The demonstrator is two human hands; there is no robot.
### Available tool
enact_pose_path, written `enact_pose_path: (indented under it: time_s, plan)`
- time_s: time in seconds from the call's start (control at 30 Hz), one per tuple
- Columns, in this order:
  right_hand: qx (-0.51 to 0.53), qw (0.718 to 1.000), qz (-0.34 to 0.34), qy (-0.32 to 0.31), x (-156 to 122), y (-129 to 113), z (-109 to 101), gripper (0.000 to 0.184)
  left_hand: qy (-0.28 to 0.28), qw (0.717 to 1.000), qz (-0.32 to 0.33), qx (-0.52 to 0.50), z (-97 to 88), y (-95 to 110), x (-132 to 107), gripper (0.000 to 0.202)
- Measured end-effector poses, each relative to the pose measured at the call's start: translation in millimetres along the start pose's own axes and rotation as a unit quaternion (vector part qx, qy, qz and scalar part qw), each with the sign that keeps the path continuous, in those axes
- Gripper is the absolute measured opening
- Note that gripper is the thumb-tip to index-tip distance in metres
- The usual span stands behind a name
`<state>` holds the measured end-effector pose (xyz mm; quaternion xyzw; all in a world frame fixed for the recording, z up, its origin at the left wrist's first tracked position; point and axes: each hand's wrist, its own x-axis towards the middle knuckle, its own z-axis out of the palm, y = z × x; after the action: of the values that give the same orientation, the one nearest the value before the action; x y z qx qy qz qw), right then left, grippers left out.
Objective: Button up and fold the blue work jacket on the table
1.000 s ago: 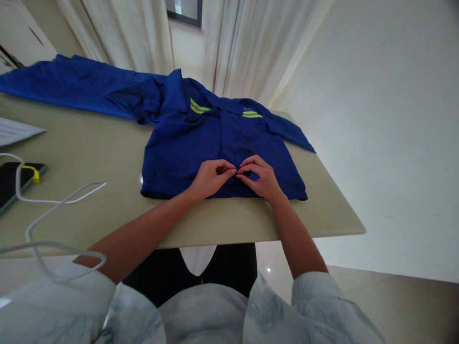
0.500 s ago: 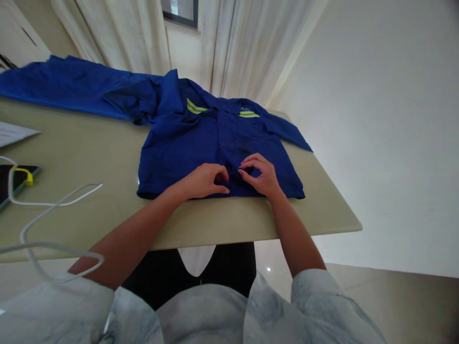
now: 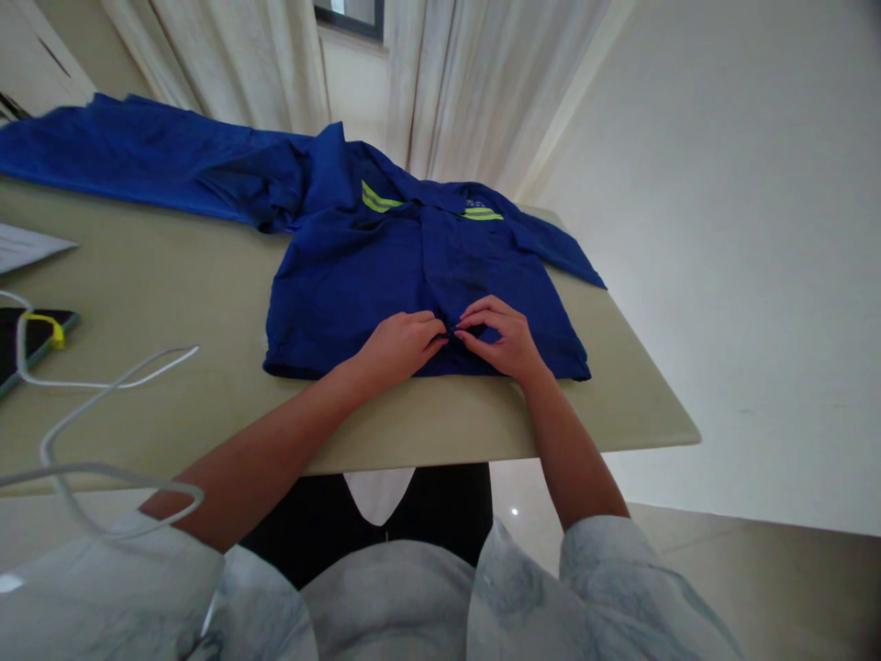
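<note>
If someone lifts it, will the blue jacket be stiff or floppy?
The jacket is probably floppy: its cloth lies in folds. The sleeve at the picture's right would likely dangle, being unheld. Rolling seems unlikely, as the jacket lies spread on the table.

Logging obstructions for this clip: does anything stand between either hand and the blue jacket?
Nothing visible does: the left hand and right hand both pinch the blue jacket near its hem; the white cable lies left of them.

Two hands, one blue jacket, two reflective stripes, one phone, one piece of paper and one surface are counted; one window is partly shown.
</note>
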<state>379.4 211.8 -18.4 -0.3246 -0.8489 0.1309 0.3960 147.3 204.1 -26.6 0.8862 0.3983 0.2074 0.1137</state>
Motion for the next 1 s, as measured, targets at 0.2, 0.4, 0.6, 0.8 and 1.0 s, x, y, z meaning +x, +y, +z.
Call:
enact_pose_path:
  time_s: [0.2,0.4,0.6,0.8,1.0]
  plan:
    - [0.008,1.000,-0.005,-0.019,-0.6,-1.8,-1.3,0.005,-0.029,0.998,-0.020,0.056,-4.4,8.1,1.3,0.020]
    - [0.006,1.000,0.003,-0.022,-1.3,-3.0,-2.8,0.006,-0.003,0.996,0.006,0.094,0.7,3.4,0.9,0.018]
    - [-0.030,0.997,-0.029,-0.067,-0.1,-4.9,-2.1,0.009,0.041,0.990,0.054,0.122,10.9,-2.4,-2.1,0.018]
    - [-0.111,0.986,-0.062,-0.107,1.8,-7.8,-1.4,0.012,0.053,0.976,0.105,0.184,6.4,1.8,-3.8,0.020]
    - [-0.135,0.982,-0.063,-0.119,3.0,-11.2,4.2,0.020,0.074,0.960,0.136,0.235,1.6,3.6,-5.8,0.024]
